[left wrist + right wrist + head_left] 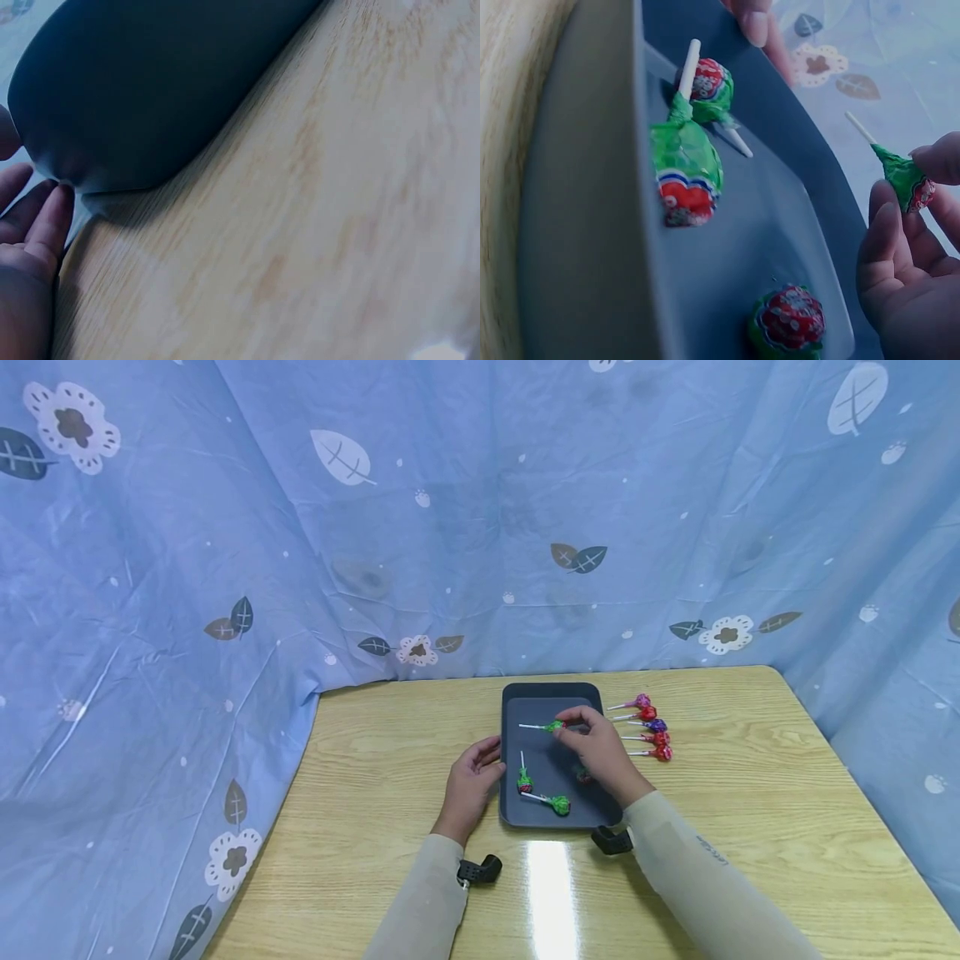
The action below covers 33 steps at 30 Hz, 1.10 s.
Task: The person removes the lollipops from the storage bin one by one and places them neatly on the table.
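Likely light, slick-wrapped green lollipop (900, 172) suits a head grip; right hand (602, 755) pinches there, relaxed left hand (468, 783) touches tray (549, 767).

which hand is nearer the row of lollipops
Right. The right hand is over the tray, just left of the row; the left hand grips the tray's left edge, across the tray from the row.
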### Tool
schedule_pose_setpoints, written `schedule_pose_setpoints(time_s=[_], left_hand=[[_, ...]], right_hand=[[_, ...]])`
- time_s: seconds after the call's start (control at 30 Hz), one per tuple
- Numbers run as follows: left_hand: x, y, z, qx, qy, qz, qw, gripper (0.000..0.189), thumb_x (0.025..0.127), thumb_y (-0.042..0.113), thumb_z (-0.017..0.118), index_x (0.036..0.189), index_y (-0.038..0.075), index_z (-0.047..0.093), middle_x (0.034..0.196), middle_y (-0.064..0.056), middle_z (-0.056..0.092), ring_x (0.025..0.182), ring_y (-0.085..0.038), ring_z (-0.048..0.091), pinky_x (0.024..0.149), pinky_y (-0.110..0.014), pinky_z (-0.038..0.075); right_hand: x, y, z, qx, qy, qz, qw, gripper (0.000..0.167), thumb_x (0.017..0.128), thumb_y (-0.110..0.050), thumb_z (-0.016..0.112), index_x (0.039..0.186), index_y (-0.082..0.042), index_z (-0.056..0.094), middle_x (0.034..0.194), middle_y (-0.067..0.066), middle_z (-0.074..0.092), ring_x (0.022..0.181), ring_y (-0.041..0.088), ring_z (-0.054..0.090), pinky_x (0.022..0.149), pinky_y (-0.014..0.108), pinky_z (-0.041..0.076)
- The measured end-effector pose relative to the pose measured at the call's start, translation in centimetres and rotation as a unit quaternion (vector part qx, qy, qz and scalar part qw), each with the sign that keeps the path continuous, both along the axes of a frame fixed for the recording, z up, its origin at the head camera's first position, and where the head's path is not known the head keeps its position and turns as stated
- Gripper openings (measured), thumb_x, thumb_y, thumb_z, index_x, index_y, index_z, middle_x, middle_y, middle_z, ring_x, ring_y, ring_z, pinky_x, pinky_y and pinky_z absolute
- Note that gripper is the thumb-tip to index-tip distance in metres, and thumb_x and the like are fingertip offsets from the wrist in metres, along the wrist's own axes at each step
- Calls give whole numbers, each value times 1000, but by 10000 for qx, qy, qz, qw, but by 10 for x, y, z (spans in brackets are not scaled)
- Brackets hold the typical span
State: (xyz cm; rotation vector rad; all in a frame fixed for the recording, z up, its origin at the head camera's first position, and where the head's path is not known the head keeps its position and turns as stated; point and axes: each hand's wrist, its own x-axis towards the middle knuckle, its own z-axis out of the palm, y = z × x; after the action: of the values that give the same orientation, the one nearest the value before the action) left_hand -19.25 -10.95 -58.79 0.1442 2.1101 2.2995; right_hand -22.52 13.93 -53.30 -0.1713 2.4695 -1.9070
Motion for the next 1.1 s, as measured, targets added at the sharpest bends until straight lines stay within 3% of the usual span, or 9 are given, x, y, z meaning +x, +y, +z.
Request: schedule_pose_setpoints(time_s=[0.3, 0.73, 1.0, 1.1], left_hand=[[-1, 1, 0, -52, 13, 3, 10000, 48, 102, -3, 67, 150, 0, 61, 146, -13, 66, 135, -28, 63, 108, -31, 54], [0, 2, -1, -12, 9, 20, 10000, 48, 102, -2, 67, 150, -1, 61, 148, -16, 63, 137, -32, 60, 109, -31, 53], [-1, 2, -2, 71, 29, -3, 10000, 48, 102, -3, 68, 149, -3, 60, 148, -19, 63, 138, -34, 59, 109, -30, 53], [-1, 2, -1, 82, 22, 5, 10000, 48, 102, -4, 67, 149, -3, 60, 148, -19, 63, 138, -34, 59, 109, -30, 53]], right_hand=[[2, 9, 2, -81, -98, -12, 9999, 32, 105, -13, 72, 132, 5, 66, 124, 18, 65, 99, 30, 71, 88, 45, 61], [7, 26, 4, -290, -252, 0, 9993, 33, 105, -12, 72, 132, 5, 66, 119, 19, 66, 104, 39, 71, 95, 47, 62], [10, 37, 8, -518, -234, 23, 9984, 32, 107, -10, 70, 132, 9, 64, 115, 23, 68, 105, 43, 70, 95, 43, 62], [12, 42, 9, -497, -199, 32, 9986, 32, 107, -11, 70, 131, 9, 65, 118, 23, 66, 104, 38, 71, 94, 36, 62]])
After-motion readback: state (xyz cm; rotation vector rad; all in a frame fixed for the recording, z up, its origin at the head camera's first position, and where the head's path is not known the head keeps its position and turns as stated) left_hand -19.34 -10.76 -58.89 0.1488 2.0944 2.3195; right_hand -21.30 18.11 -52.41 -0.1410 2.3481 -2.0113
